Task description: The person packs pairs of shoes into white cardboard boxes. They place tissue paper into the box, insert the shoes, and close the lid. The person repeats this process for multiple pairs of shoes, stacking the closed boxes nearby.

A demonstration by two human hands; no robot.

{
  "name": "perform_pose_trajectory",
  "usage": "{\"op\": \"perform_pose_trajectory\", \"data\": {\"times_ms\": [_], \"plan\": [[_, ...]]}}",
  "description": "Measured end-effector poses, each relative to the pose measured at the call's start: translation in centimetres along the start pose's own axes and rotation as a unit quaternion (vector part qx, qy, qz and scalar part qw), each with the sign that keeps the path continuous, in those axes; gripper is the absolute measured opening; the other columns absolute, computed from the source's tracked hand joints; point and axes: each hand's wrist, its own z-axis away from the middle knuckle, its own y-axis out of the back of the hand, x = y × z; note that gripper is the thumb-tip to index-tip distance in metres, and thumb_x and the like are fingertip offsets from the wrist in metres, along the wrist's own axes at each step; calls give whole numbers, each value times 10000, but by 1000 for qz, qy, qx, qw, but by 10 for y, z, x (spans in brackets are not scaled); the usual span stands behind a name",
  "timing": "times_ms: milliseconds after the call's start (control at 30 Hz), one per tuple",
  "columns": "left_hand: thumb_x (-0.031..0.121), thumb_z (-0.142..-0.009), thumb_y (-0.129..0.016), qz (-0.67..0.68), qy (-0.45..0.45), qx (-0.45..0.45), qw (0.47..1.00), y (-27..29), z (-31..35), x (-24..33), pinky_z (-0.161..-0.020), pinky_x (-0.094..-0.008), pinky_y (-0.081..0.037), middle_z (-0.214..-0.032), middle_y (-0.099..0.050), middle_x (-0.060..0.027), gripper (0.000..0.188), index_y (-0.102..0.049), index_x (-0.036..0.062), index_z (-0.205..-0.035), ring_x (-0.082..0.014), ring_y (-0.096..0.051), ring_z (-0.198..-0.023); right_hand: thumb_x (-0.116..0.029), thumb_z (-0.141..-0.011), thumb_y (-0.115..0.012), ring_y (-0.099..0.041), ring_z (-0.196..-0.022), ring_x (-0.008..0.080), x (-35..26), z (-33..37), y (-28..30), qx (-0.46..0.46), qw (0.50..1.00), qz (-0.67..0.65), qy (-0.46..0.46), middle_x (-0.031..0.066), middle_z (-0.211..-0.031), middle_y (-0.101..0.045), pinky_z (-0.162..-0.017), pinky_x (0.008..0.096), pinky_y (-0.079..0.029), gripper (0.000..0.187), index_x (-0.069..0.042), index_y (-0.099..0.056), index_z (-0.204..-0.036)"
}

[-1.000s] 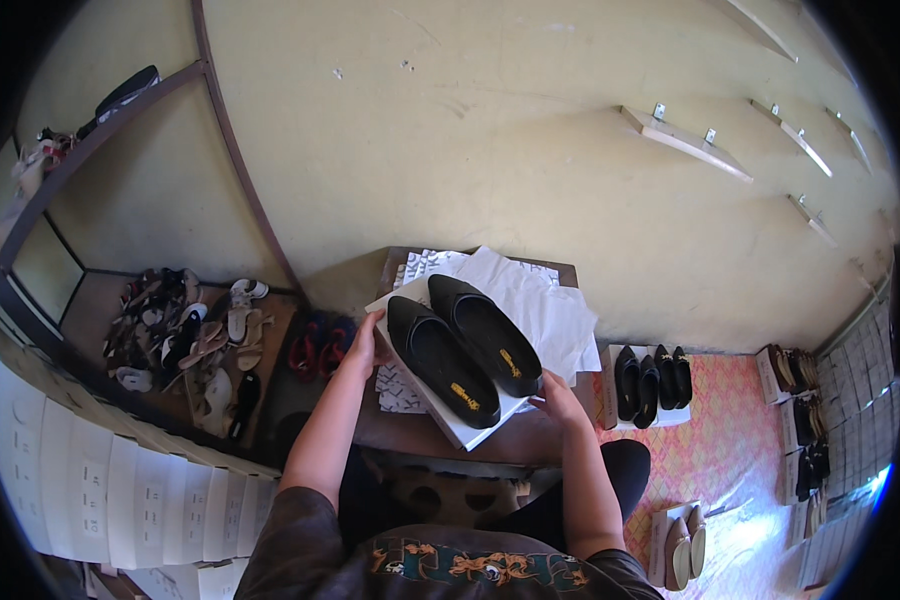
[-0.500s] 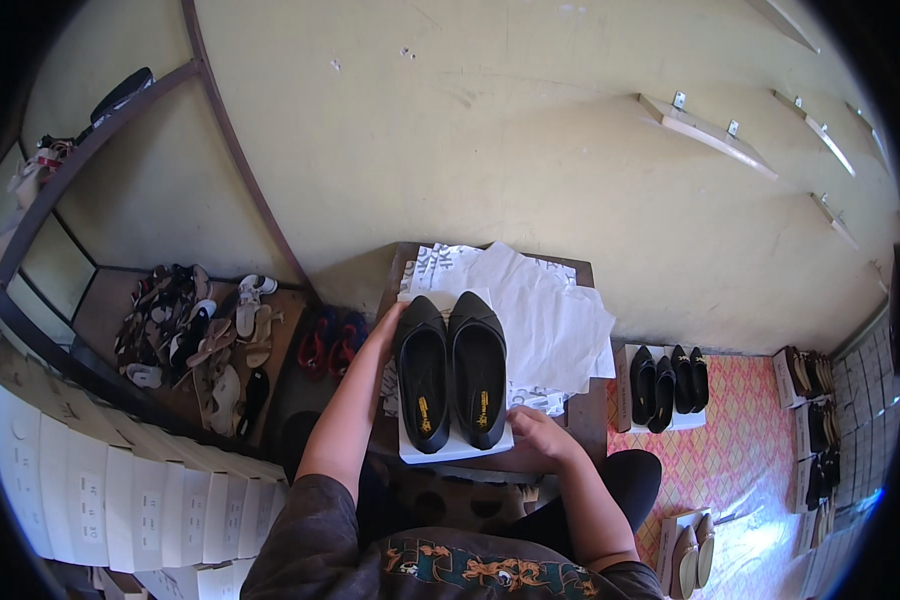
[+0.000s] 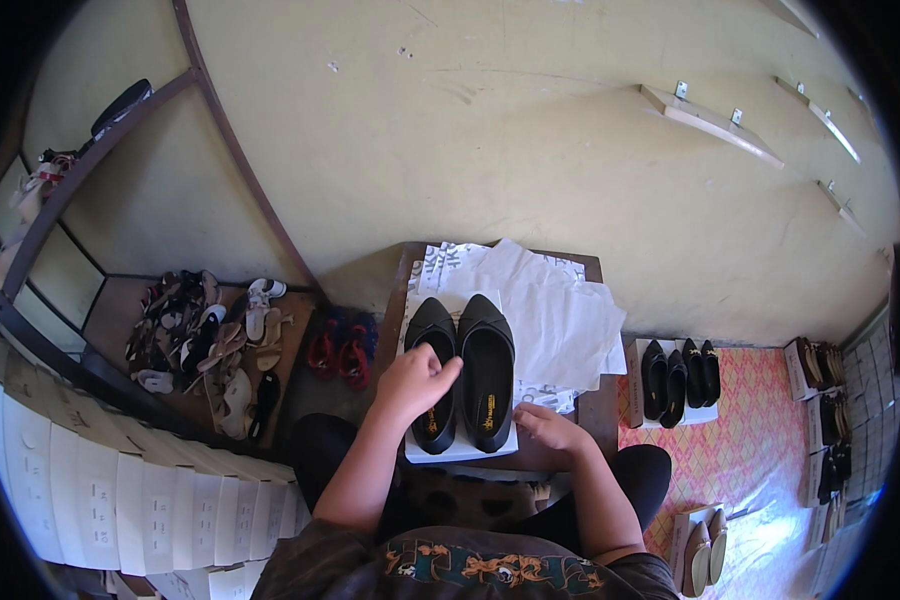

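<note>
A pair of black pointed flat shoes (image 3: 488, 385) lies side by side, toes away from me, on a white shoe box (image 3: 460, 455). My left hand (image 3: 410, 385) is over the opening of the left shoe, fingers curled in and thumb towards the gap between the shoes. What its fingertips grip, if anything, is hidden. Beside the box's right edge is my right hand (image 3: 550, 428), its fingers loosely bent and slightly apart, fingertips at or very near the box. Sheets of white wrapping paper (image 3: 560, 320) spread behind and right of the shoes.
The box rests on a small dark table (image 3: 598, 420) against a wall. White shoe boxes (image 3: 135, 500) are stacked at left, near a pile of sandals (image 3: 210, 340). Red-and-blue shoes (image 3: 340, 350) sit left of the table. More flats (image 3: 675, 385) stand on boxes over a patterned mat (image 3: 750, 430).
My left hand has left the box's left side and come over the left shoe, fingers curling. My right hand stays near the box's right edge. The view has shifted slightly.
</note>
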Motion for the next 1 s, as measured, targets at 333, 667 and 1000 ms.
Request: {"op": "perform_pose_trajectory", "data": {"times_ms": [333,667,1000], "plan": [[397,-758,-604,-205,-34,-148,967,-10,-25,16,-766,-409,-506,-936,-632,-214,467,-617,-43,-913,-335,-621,-890,-338,-925,-453,-496,-916,270,26,-15,-5,146,970,122,154,161,-902,-525,-851,334,-380,375,21,-561,-928],[292,-760,-634,-163,-117,-97,975,30,-52,19,-655,-427,-473,-754,-622,-193,271,-608,24,-785,-354,-613,-741,-341,-892,-544,-431,-801,119,28,-13,-5,79,996,-17,37,15,-807,-472,-747,266,-367,313,-30,-537,-917],[286,-808,-601,-361,-128,-18,924,79,-163,15,-802,-458,-389,-895,-654,-101,220,-641,133,-961,-272,-610,-881,-352,-858,-595,-508,-838,112,9,-16,6,-34,992,-118,3,33,-946,-573,-748,256,-407,431,-9,-543,-1113]]}}
